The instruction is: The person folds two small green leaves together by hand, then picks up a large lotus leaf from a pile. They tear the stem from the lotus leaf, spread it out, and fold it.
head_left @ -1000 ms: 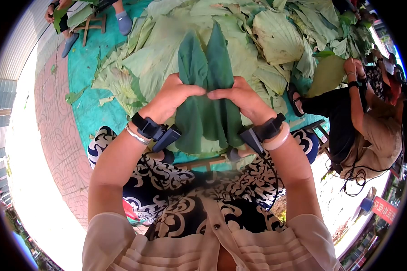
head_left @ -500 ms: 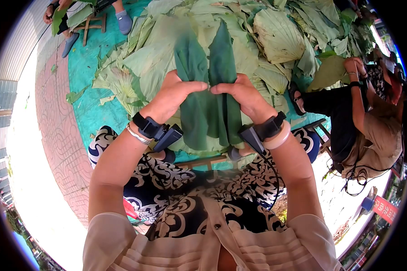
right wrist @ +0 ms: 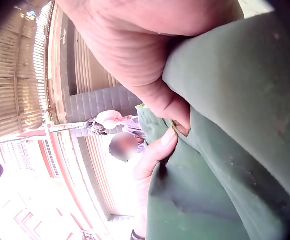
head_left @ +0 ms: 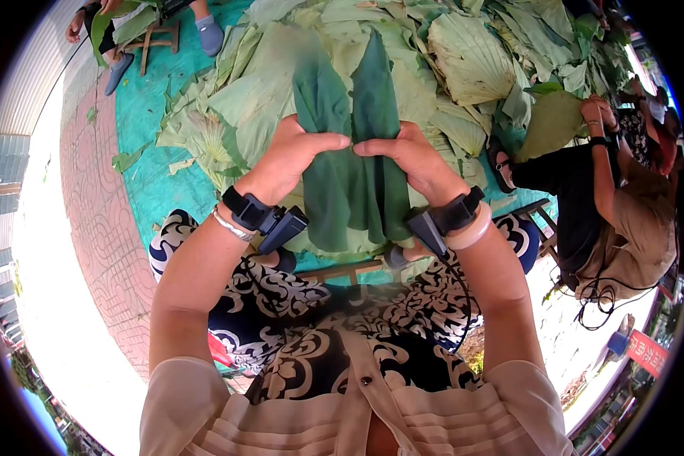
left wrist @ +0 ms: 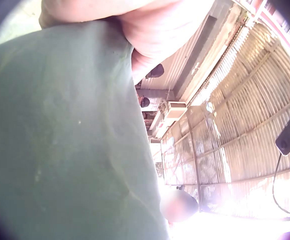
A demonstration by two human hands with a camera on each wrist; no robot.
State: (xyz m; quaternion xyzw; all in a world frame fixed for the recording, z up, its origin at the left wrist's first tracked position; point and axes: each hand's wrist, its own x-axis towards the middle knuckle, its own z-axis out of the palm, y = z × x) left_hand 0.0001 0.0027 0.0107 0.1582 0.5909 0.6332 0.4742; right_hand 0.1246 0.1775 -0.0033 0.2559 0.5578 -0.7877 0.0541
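A large dark green leaf point(head_left: 330, 205), like a lotus leaf, is held up in front of me, folded lengthwise with two pointed parts at its far end. My left hand point(head_left: 292, 156) grips its left side, thumb lying across the near face, other fingers hidden behind. On the other side my right hand point(head_left: 418, 163) grips it the same way, and the two thumb tips nearly meet at the middle. In the right wrist view both thumbs pinch at the leaf's centre fold point(right wrist: 185, 142). Green leaf surface point(left wrist: 75, 140) fills much of the left wrist view.
Below the hands spreads a broad heap of paler leaves point(head_left: 251, 106) on a teal ground sheet point(head_left: 156, 194). A seated person point(head_left: 623, 190) at the right handles another leaf point(head_left: 547, 125). Someone's shoe point(head_left: 209, 38) and a wooden stool point(head_left: 156, 45) are at upper left.
Both hands and the leaf have risen slightly; the right thumb has shifted up level with the left. The leaf's far tips have moved a little. The grip stays on both sides.
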